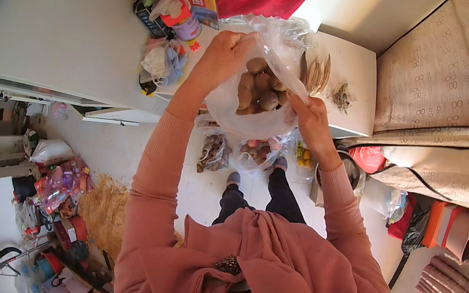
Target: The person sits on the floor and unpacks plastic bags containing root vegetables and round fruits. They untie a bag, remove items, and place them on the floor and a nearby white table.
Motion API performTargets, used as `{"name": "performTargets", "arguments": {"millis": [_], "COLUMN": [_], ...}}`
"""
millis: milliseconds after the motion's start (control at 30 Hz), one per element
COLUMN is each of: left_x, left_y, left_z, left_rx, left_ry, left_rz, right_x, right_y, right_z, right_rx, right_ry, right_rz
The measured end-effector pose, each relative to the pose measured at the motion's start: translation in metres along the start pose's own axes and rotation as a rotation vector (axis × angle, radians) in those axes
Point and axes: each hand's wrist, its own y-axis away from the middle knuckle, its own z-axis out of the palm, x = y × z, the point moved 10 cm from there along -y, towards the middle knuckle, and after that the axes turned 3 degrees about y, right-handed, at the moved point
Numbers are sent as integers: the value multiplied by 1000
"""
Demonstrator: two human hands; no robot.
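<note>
A translucent plastic bag [239,121] with its mouth spread wide hangs between my two hands, in front of the white cabinet top. Several round brown items [261,87], which look like potatoes or kiwifruit, lie inside it. My left hand [227,53] grips the rim at the upper left. On the right side, my right hand [310,115] pinches the rim between thumb and fingers. Beyond the bag, more crumpled clear plastic [283,30] rests on the cabinet top. Long dried pods [318,74] and a small heap of dried plant bits [342,97] lie to the right.
On the floor by my feet stand bags of brown produce [214,152], mixed round produce [257,150] and yellow fruit [304,156]. A purple-labelled can [187,27] and face masks [155,62] sit at the cabinet top's left. An open drawer [113,114] juts out at left.
</note>
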Motion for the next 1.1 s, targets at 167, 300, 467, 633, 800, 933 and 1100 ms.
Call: {"name": "performTargets", "arguments": {"millis": [167, 300, 467, 633, 800, 933, 1100], "left_x": [-19, -23, -43, -69, -80, -80, -79], "left_y": [-48, -83, -109, -122, -130, -129, -127], "left_z": [19, 42, 70, 91, 94, 82, 70], "left_rx": [35, 58, 55, 60, 99, 104, 96], "left_ry": [-206, -291, -321, -340, -422, -400, -371], "left_rz": [-13, 32, 9, -17, -19, -31, -49], "right_x": [25, 40, 83, 96, 91, 96, 91], "right_y": [-51, -86, -107, -114, -117, -119, -120], "right_z": [-20, -37, -66, -81, -80, -62, -44], "right_rx": [-4, 4, 15, 40, 80, 56, 49], "right_ry": [181, 283, 112, 110, 59, 14, -174], "right_rz": [-160, -313, -18, 62, -38, 21, 17]}}
